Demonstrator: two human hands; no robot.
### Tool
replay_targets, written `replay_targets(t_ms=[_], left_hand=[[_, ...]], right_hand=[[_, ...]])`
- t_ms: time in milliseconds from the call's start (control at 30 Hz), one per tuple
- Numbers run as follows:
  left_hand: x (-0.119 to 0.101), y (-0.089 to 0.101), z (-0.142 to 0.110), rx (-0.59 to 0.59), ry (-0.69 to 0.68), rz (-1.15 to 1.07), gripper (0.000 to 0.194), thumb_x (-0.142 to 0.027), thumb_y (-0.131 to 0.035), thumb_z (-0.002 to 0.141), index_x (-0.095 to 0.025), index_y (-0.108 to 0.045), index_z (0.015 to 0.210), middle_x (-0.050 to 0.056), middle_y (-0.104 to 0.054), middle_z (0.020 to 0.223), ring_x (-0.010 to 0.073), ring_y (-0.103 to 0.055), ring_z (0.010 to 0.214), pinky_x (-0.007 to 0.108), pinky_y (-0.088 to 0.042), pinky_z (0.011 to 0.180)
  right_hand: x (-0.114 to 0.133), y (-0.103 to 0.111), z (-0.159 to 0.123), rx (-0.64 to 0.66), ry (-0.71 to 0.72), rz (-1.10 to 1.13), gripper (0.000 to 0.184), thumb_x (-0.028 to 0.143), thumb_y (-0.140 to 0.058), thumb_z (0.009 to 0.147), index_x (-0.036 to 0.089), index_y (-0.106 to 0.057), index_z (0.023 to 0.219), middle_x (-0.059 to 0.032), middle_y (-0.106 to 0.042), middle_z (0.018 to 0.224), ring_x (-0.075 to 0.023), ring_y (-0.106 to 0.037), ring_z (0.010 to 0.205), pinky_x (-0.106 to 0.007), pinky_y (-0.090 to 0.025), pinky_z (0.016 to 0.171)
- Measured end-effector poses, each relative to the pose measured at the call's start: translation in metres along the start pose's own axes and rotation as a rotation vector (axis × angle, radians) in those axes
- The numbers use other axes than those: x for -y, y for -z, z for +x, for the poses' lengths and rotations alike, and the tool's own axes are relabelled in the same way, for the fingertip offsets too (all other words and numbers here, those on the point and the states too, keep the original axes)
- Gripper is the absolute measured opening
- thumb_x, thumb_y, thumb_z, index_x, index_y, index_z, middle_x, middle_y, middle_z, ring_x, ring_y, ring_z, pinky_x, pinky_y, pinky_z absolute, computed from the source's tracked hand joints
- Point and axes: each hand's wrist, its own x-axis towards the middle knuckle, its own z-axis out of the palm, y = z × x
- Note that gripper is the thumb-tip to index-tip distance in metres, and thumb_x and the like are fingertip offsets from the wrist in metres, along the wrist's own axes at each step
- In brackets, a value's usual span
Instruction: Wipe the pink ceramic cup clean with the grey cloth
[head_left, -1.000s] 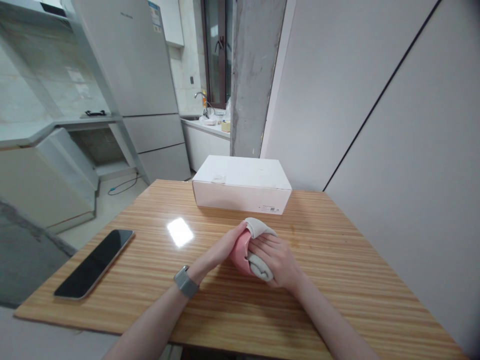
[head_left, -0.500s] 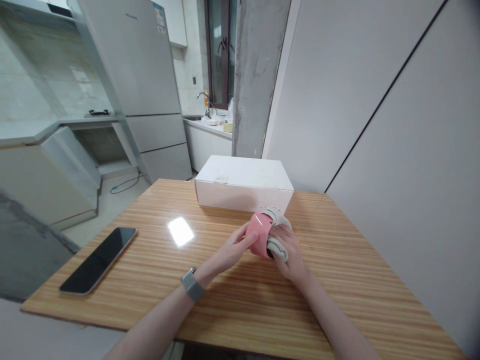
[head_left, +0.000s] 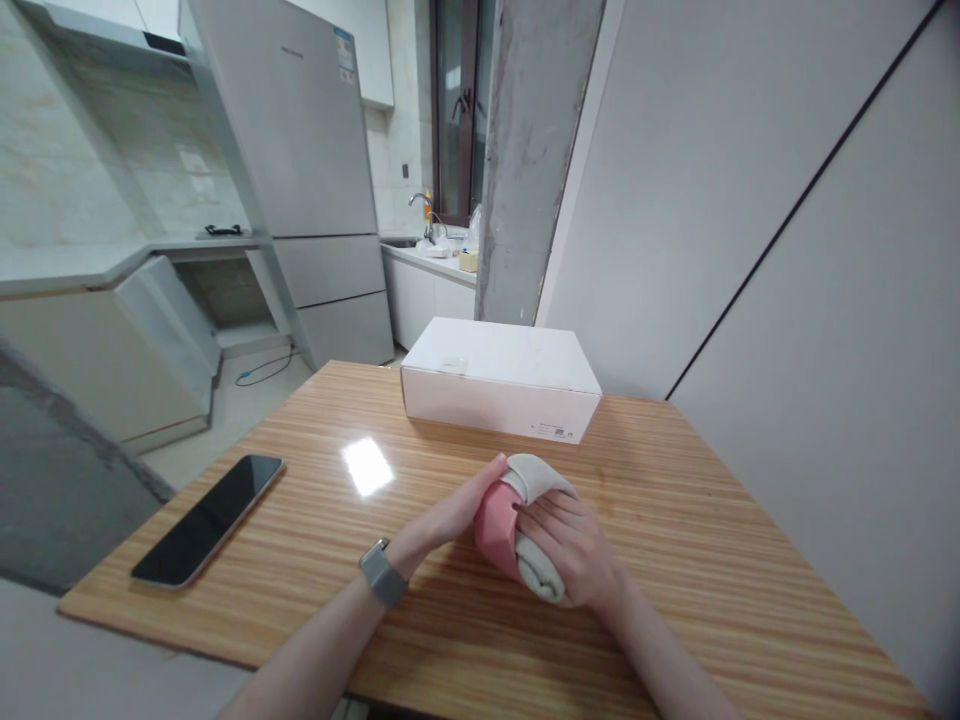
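Observation:
A glossy pink cup-like vessel (head_left: pixel 496 532) is tilted on its side above the middle of the table, its mouth facing right. My left hand (head_left: pixel 461 508) grips it from the left, the thumb side lying along its upper edge and the other fingers hidden underneath. A light grey cloth (head_left: pixel 538 478) is bunched over the rim and into the mouth. My right hand (head_left: pixel 571 545) presses this cloth against the vessel, with the fingertips out of sight inside. A grey-strapped watch (head_left: pixel 384 572) is on my left wrist.
On the wood-grain table (head_left: pixel 675 560), a white box (head_left: pixel 499 385) stands at the back and a dark-screened phone (head_left: pixel 210 522) lies at the left. Behind are a tall fridge (head_left: pixel 300 150) and a sink counter (head_left: pixel 427 280). A white wall (head_left: pixel 750 150) runs along the right.
The vessel and cloth went up and away towards the box, its outside turning into view, then came back lower and nearer me. Both hands moved with them; the view also shifted slightly.

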Motion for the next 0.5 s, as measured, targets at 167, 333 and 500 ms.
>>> replay_targets(t_ms=[167,333,500], left_hand=[[-0.003,-0.001,-0.002,-0.025,-0.106,0.095,0.051,-0.058,-0.055,0.08,-0.016,-0.068,0.107,0.008,-0.067,0.113,0.0251,-0.049,0.121,0.038,-0.024,0.112],[-0.007,-0.006,-0.013,0.016,-0.213,0.206,0.046,-0.049,-0.049,0.088,-0.023,-0.058,0.125,0.004,-0.052,0.137,0.0214,-0.038,0.132,0.034,-0.019,0.114],[0.002,-0.006,-0.014,0.114,-0.136,0.062,0.044,-0.037,-0.059,0.085,-0.022,-0.055,0.127,0.005,-0.051,0.138,0.0223,-0.041,0.13,0.035,-0.027,0.11]], right_hand=[[-0.011,0.001,-0.012,0.028,-0.077,0.066,0.041,0.033,-0.034,0.087,0.011,-0.057,0.112,-0.0141,-0.071,0.089,-0.0243,-0.067,0.082,-0.04,-0.05,0.078],[-0.014,0.0,-0.018,-0.008,-0.276,0.117,0.035,0.033,-0.035,0.088,0.016,-0.058,0.109,-0.0133,-0.068,0.097,-0.0276,-0.064,0.089,-0.045,-0.047,0.081],[-0.01,-0.003,-0.016,-0.225,-0.507,0.189,0.028,0.021,-0.036,0.088,0.022,-0.059,0.103,-0.0092,-0.067,0.1,-0.0271,-0.063,0.094,-0.047,-0.046,0.086]])
